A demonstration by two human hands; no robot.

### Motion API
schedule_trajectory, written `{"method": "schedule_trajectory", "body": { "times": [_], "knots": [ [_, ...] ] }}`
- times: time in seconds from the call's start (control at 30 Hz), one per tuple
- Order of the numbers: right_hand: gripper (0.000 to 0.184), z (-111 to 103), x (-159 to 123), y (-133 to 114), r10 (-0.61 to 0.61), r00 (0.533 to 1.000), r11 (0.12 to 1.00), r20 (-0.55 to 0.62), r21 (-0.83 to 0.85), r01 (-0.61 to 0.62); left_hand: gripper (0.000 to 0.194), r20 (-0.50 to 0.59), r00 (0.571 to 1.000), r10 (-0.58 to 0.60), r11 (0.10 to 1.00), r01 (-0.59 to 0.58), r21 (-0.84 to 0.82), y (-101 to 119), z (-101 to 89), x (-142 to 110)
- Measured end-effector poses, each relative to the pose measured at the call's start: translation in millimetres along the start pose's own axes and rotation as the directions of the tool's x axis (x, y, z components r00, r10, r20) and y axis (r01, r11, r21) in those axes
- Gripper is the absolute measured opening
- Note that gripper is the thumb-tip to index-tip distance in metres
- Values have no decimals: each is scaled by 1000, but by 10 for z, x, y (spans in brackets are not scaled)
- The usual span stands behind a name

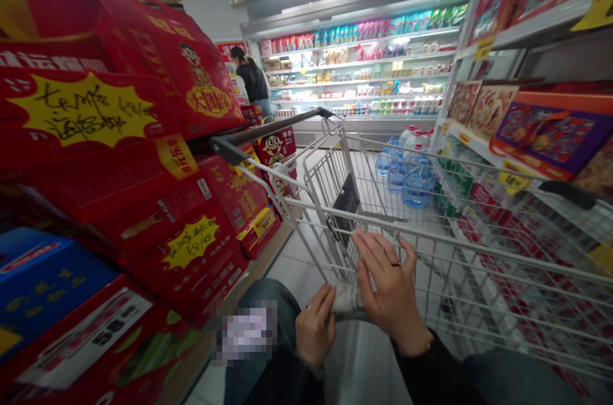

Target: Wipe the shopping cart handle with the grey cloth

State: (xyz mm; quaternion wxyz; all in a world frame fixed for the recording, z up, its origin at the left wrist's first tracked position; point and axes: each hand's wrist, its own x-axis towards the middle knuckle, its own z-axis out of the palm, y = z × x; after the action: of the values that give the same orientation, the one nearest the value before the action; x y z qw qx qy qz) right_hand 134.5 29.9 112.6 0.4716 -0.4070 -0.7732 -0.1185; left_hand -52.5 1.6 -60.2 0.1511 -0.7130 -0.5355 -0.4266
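A wire shopping cart [383, 220] with a dark handle [278, 127] stands sideways in front of me. Low on its near side is a crumpled off-white cloth [345, 298], against the frame. My left hand [316, 327] is closed, thumb and fingers pinching the left edge of this cloth. Just right of it, my right hand [390, 283] has its fingers stretched out beside the cart's wire side; a ring is on one finger. Whether its palm touches the wires or the cloth I cannot tell.
Stacked red gift boxes [211, 73] rise close on the left. Shelves [517, 34] with boxes and bottle packs line the right. Large water bottles [419, 181] stand on the floor beyond the cart. A person [253, 82] stands near the lit refrigerated shelves [359, 66].
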Motion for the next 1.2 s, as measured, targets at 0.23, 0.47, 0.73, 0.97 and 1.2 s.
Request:
{"method": "schedule_trajectory", "body": {
  "times": [0.23,0.47,0.73,0.97,1.2],
  "knots": [
    [60,6,15,-36,13,999,1000,-42,2,-13,59,98,991,-86,996,87,-9,14,-4,17],
    [55,15,-20,7,11,1000,1000,-3,10,-11,56,121,976,-182,977,193,-91,83,11,-7],
    [53,-4,9,-32,24,1000,1000,-20,8,-24,49,4,988,-156,987,156,-23,90,-209,286],
    [47,-22,5,-25,25,1000,999,-9,22,-25,52,320,939,-129,990,138,-5,122,-8,73],
    [46,-13,1,-21,39,999,999,0,34,-39,50,7,998,-61,998,61,-21,74,-387,436]
  ]
}}
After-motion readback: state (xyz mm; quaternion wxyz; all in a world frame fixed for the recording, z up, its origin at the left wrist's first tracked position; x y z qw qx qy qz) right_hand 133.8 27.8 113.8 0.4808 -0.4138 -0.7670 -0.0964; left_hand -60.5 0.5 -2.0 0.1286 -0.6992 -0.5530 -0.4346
